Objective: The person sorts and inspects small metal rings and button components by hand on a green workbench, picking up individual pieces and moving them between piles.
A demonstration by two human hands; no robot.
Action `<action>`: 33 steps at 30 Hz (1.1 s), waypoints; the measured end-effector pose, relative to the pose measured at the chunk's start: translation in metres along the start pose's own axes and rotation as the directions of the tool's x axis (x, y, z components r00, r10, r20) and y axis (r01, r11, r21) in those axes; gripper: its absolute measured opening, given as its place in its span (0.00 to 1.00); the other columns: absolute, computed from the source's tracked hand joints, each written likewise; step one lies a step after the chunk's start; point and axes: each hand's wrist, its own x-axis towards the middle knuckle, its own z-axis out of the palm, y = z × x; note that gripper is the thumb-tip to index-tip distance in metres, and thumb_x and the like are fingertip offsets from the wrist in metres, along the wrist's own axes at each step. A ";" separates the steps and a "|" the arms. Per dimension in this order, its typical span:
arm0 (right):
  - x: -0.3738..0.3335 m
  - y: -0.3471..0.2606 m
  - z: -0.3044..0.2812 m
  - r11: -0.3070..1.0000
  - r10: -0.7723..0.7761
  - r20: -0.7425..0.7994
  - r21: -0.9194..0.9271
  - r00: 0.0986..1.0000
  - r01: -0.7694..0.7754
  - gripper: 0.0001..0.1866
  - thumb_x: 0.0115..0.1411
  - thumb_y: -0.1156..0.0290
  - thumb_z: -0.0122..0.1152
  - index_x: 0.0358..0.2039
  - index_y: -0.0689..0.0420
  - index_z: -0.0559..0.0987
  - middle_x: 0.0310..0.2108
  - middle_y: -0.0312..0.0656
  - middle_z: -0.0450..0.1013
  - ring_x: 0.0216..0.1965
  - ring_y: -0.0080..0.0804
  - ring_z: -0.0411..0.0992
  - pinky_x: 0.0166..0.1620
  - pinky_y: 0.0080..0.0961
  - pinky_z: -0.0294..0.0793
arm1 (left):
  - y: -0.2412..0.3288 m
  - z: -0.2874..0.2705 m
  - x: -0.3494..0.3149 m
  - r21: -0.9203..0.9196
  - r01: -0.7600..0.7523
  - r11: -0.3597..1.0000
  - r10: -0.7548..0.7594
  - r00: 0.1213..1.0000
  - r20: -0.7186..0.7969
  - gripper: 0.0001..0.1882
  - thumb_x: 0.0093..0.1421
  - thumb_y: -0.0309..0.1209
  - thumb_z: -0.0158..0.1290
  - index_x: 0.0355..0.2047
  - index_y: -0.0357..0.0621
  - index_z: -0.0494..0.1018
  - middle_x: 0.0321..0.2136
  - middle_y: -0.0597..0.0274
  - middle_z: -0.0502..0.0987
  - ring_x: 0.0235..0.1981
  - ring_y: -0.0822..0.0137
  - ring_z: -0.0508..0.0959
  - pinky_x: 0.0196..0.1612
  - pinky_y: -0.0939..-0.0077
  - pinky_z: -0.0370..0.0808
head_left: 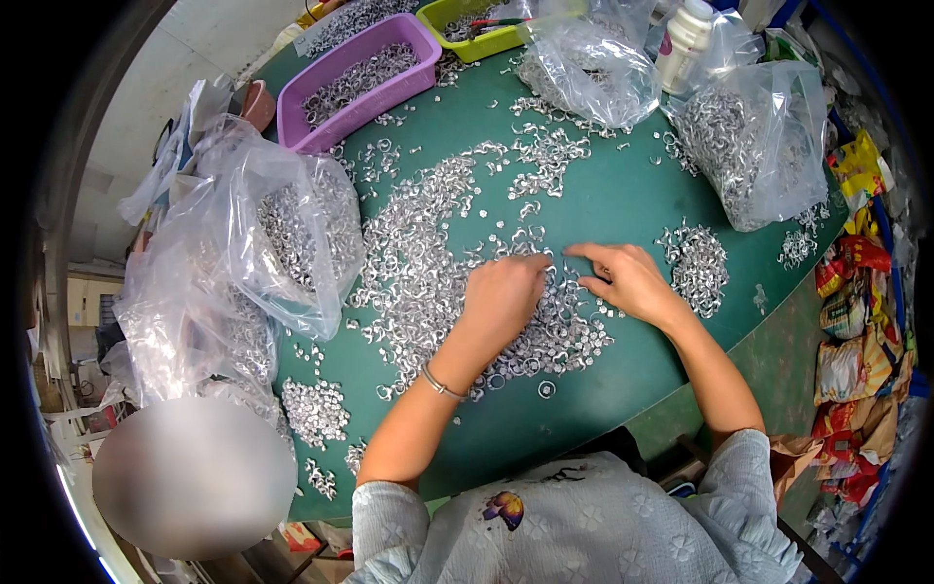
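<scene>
Pale shirt (603, 526) fronts a green table (608, 209) bearing metal pieces (409, 263), floor (778, 370) below.

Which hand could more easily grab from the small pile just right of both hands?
Probably the right hand: it's nearer that small pile, while the left hand is over the big pile, farther away.

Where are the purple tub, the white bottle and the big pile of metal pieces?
Purple tub (377, 109): head view, near side's rim.
White bottle (686, 45): head view, middle of its body.
Pile of metal pieces (413, 268): head view, left of centre.

Both hands (504, 297) at scattered metal pieces (413, 263)
</scene>
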 end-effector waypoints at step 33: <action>0.131 0.046 0.015 0.987 0.101 -0.563 -0.046 0.820 -0.153 0.12 0.59 0.60 0.52 0.34 0.57 0.75 0.27 0.48 0.74 0.28 0.46 0.73 0.28 0.39 0.70 | -0.041 -0.002 0.099 -0.020 0.217 0.976 -0.216 0.955 -0.205 0.12 0.59 0.31 0.46 0.41 0.38 0.71 0.25 0.44 0.77 0.28 0.45 0.77 0.31 0.55 0.73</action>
